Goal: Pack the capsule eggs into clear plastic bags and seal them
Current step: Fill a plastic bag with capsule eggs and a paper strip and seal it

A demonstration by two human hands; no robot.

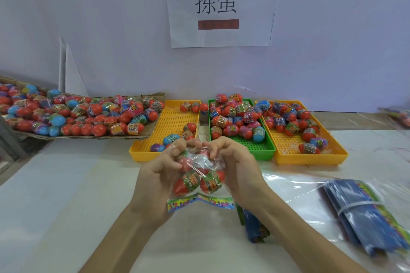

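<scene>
White table (66, 195) before pale wall, paper sign (219, 4) above. My left hand (159, 175) and right hand (237, 166) both curl around clear plastic bag with colourful printed strip (199, 203), red-and-green capsule eggs (197, 180) inside, held above table. Two yellow perforated trays (168, 124) flank green perforated tray (261, 146) behind, loose eggs in each.

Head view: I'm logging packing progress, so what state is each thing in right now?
Clear bag: held by both hands, eggs inside, top not visibly sealed.
Left hand: fingers curled on the bag.
Right hand: fingers pinching the bag top.
Left yellow tray: few eggs.
Green tray: heaped at the far end.
Right yellow tray: partly filled.
Cardboard tray: full.
Bundled bag stack: banded, lying flat.
</scene>
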